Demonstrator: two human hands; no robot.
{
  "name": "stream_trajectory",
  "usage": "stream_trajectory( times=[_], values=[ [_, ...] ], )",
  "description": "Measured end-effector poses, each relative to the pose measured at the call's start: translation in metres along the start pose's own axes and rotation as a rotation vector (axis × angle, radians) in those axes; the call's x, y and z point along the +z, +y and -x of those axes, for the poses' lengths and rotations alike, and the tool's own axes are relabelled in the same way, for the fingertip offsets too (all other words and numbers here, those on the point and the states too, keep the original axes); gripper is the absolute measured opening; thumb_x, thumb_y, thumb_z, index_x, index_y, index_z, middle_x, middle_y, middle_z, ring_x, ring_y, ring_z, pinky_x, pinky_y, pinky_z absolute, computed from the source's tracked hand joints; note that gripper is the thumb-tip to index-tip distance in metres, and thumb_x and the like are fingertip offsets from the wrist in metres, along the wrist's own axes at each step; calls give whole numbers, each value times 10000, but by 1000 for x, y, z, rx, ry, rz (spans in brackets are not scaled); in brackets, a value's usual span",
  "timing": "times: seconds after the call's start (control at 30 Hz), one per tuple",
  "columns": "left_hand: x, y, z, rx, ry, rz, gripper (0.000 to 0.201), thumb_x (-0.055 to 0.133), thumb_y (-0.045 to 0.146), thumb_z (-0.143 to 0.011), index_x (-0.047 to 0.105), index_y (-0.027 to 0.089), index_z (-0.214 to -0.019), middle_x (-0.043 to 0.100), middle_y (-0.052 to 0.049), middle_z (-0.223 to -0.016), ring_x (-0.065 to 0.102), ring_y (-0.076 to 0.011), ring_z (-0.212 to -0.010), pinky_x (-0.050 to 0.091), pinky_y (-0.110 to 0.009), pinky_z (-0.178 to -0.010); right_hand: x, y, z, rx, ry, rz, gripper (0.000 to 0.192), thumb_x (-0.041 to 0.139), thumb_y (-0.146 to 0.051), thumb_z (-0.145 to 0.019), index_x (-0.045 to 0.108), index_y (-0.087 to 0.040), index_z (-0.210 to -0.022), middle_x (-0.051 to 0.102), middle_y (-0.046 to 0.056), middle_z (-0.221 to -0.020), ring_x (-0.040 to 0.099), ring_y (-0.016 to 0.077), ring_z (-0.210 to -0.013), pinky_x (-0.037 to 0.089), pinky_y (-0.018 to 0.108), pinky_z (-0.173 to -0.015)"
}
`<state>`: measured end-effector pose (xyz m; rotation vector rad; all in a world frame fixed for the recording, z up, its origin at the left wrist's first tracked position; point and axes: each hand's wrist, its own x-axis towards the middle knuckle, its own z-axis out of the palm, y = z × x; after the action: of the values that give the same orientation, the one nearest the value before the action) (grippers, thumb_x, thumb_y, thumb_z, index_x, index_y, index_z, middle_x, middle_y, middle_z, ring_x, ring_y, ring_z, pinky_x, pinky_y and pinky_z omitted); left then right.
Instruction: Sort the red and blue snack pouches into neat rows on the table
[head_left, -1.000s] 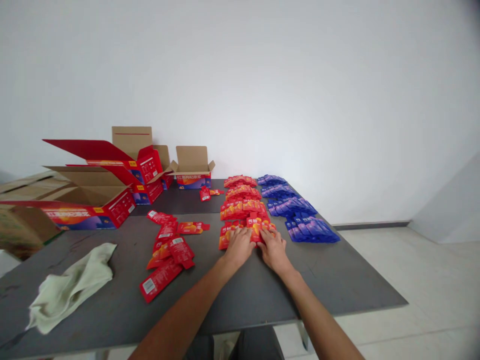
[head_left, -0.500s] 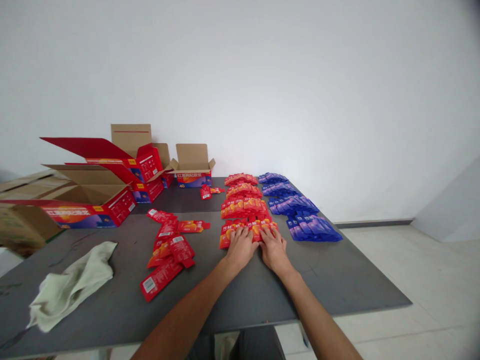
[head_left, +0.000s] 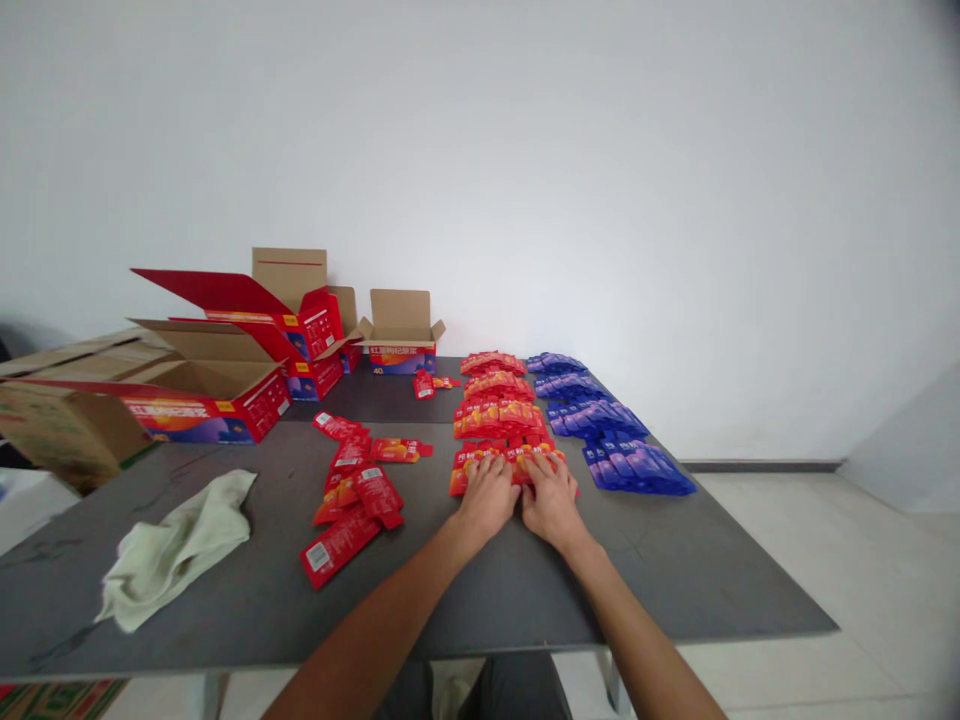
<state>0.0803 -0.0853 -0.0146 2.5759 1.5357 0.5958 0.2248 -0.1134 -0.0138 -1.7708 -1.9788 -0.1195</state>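
My left hand (head_left: 486,500) lies over the nearest row of red sachets (head_left: 460,477), its fingers stretched out on top of them. Close beside it, my right hand (head_left: 552,503) rests on the right part of the same row, fingers spread and pointing away from me. The thumbs come near each other at the row's front edge. Behind the hands, more red sachets (head_left: 495,415) lie in overlapping rows. To the right, blue-purple sachets (head_left: 637,466) lie in similar rows. The sachets directly under my palms and fingers are partly hidden.
Loose red sachets (head_left: 341,545) lie in a heap on the left of the grey table (head_left: 480,610), near a pale cloth (head_left: 180,550). Open red cartons (head_left: 262,400) stand at the back left, with another open carton (head_left: 403,358) near the wall. Brown boxes (head_left: 67,430) sit beyond the left edge.
The view has turned slightly left, so the table and its contents appear farther right. Both hands remain on the nearest red row, with only slight shifts of the fingers.
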Motion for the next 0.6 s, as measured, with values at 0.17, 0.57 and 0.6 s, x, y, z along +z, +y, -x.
stream_trajectory(
  times=[0.17, 0.57, 0.6],
  values=[
    [-15, -31, 10, -37, 35, -61, 445, 407, 195, -905, 543, 130, -1324, 533, -150, -1393, 387, -289, -1333, 281, -458, -1094, 6, -33, -14, -77, -1, -55, 477, 488, -178, -836, 585, -202, -1302, 526, 83, -1393, 318, 329, -1311, 266, 485, -1044],
    [-46, -139, 24, -218, 27, -237, 413, 458, 150, -877, 581, 108, -1269, 526, -187, -1390, 400, -330, -1346, 318, -488, -1075, 46, -132, -53, -243, -123, -157, 401, 506, -183, -838, 624, -207, -1222, 605, 98, -1293, 376, 325, -1252, 309, 445, -966],
    [-47, -146, 24, -241, 26, -251, 412, 442, 148, -888, 581, 109, -1274, 528, -189, -1388, 404, -335, -1343, 320, -494, -1071, 50, -137, -55, -251, -130, -160, 402, 501, -179, -840, 624, -207, -1222, 603, 96, -1299, 372, 325, -1256, 308, 443, -965]
  ],
)
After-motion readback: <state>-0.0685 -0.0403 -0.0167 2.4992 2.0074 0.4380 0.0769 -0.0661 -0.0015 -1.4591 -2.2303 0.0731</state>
